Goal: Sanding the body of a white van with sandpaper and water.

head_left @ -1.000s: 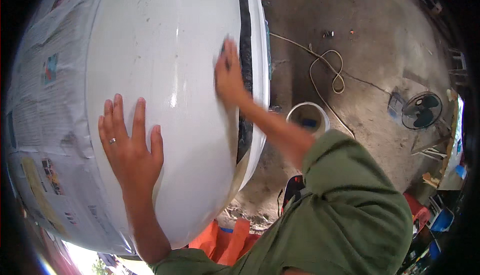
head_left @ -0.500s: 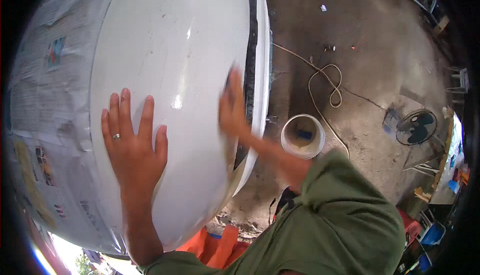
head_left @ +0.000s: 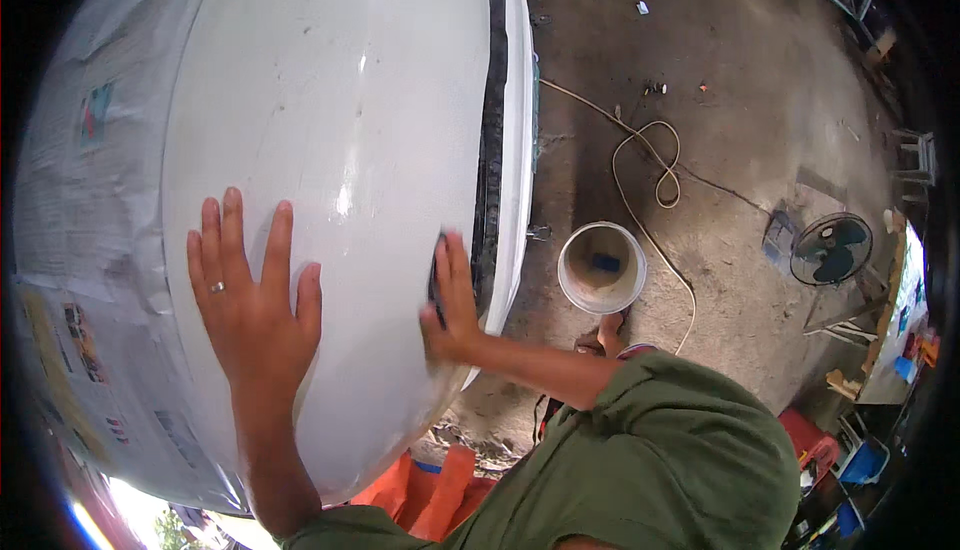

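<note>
A glossy white curved car panel (head_left: 300, 130) lies before me, with wet streaks and dark specks toward its far end. My left hand (head_left: 260, 325) rests flat on it, fingers spread, a ring on one finger. Near the panel's right edge my right hand (head_left: 456, 312) presses a dark flat pad (head_left: 437, 275) against the surface. Most of this pad is hidden beneath the fingers, so its exact kind cannot be told.
Newspaper sheets (head_left: 85, 200) cover the left side. A dark gap (head_left: 490, 120) runs along the panel's right edge. On the floor stand a white bucket (head_left: 640, 260) holding a blue block (head_left: 605, 262), a looped cable (head_left: 615, 160) and a fan (head_left: 832, 248). Orange cloth (head_left: 430, 495) hangs below.
My right hand has slid nearer to me along the panel's right edge with the dark pad. My left hand stays flat on the panel. The whole view has shifted slightly.
</note>
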Tool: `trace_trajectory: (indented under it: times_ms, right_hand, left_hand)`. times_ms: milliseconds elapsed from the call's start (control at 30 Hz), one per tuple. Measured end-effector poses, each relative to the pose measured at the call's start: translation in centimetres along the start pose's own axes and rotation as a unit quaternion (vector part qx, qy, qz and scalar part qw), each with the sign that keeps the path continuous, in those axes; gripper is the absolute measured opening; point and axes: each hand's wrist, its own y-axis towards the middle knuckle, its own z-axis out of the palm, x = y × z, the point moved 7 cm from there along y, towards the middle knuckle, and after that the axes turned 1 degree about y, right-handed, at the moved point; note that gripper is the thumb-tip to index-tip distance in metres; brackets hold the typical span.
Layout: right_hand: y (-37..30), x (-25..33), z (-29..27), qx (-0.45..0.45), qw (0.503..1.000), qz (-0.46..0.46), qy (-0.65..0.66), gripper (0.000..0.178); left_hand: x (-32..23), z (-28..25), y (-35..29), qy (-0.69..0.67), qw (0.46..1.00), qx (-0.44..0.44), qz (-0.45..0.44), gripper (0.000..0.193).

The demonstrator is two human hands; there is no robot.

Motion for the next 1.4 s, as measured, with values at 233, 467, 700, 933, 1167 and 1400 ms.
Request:
trace_trajectory:
  times_ms: [233, 467, 700, 933, 1167, 1400]
  right_hand:
    - [19.3, -9.0, -2.5, -0.027, 0.977, 0.201, 0.063, 0.063]
    - [-1.9, -1.0, 0.5, 0.070, 0.997, 0.033, 0.020, 0.071]
    - [15.2, -9.5, -2.4, -0.015, 0.979, 0.187, 0.077, 0.064]
    - [4.4, -6.7, -0.4, 0.081, 0.992, 0.092, 0.004, 0.070]
    - [15.7, -10.5, -2.7, -0.049, 0.966, 0.204, 0.150, 0.059]
    - [7.8, -6.3, -0.4, 0.014, 0.999, 0.045, -0.016, 0.056]
  left_hand:
    - [-0.3, -1.1, 0.7, 0.011, 1.000, -0.021, 0.009, 0.051]
    - [-0.1, 0.4, 0.5, 0.020, 1.000, -0.006, 0.018, 0.050]
    - [-0.7, -0.2, 1.0, 0.011, 1.000, -0.015, 0.015, 0.050]
    - [-0.1, -0.5, 0.7, -0.028, 1.000, 0.004, 0.003, 0.050]
    - [-0.2, -0.9, 0.7, -0.068, 0.997, -0.025, 0.000, 0.050]
    - [0.3, -1.1, -0.1, -0.076, 0.997, -0.028, -0.008, 0.048]
